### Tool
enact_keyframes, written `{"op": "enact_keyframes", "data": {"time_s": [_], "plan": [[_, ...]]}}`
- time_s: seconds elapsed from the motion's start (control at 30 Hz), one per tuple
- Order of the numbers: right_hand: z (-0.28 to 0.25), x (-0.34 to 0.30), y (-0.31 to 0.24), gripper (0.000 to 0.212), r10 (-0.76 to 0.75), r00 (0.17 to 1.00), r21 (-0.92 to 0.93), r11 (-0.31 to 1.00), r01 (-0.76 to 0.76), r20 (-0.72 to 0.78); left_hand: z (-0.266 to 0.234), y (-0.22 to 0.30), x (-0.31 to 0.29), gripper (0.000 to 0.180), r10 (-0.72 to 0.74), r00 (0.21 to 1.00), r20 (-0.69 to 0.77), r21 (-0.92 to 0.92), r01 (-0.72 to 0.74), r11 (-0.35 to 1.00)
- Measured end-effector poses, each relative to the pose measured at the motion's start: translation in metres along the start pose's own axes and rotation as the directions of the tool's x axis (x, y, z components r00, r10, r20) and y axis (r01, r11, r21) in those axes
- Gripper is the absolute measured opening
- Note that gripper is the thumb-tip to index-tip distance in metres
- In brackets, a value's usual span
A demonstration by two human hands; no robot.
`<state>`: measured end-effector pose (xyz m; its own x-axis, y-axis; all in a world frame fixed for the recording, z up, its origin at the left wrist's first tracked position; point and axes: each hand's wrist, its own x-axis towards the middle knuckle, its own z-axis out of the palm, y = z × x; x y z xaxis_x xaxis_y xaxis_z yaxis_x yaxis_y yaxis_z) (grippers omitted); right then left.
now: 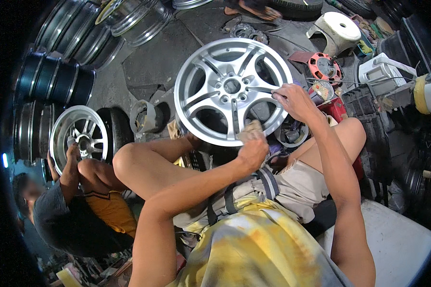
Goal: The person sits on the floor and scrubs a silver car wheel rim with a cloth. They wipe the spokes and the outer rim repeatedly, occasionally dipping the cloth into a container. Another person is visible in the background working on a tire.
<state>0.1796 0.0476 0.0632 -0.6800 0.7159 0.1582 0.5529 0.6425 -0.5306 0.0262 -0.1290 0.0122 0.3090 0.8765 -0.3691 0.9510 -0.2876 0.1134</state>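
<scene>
From my remote post, I see the left hand [254,152] clenched around a blurred tan pad [251,131] at the near rim of the wheel [233,98], which sits face-up between the knees [128,160], its right edge pinched by the right hand [296,101].

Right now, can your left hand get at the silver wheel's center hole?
Probably yes: the left hand, holding what looks like a tan pad, is at the near edge of the silver wheel, and nothing visible blocks the way to the center hole.
</scene>
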Motion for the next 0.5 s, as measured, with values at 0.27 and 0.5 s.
{"op": "enact_keyframes", "data": {"time_s": [0.27,0.5], "plan": [[-0.002,-0.008,0.017,0.022,0.163,0.987,0.109,0.981,-0.163,0.007,0.013,-0.074,-0.024,0.022,0.082,0.952,0.294,0.1,-0.116,0.988],[0.014,-0.016,0.033,0.019,0.175,0.984,0.069,0.982,-0.176,0.032,-0.059,-0.26,-0.017,0.018,-0.219,0.966,0.139,-0.143,0.238,0.961]]}}
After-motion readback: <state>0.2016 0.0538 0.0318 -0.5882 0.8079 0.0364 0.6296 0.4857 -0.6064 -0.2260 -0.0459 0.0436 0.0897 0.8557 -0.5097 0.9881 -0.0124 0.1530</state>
